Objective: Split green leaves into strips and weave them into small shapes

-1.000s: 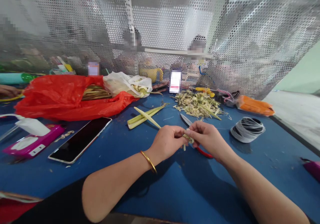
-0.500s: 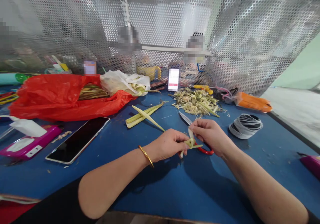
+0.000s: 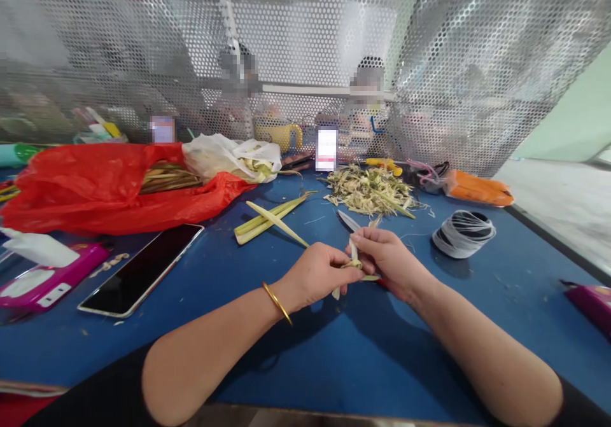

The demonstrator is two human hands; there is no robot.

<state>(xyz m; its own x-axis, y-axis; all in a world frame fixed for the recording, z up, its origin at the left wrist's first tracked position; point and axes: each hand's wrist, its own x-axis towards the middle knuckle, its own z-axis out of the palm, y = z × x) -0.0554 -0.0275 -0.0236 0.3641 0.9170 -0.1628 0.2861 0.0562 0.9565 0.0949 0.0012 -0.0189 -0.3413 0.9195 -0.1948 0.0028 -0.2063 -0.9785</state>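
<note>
Pale strip (image 3: 354, 251), one end upward

A left hand (image 3: 321, 273) and right hand (image 3: 389, 258) partly cover a pale strip (image 3: 354, 263); the right also hides much of the scissors (image 3: 347, 221) (their red handles (image 3: 382, 283) almost entirely). Blurring masks people (image 3: 367, 84) behind a perforated screen (image 3: 305, 39); the right edge crops a purple object (image 3: 590, 305).
</note>
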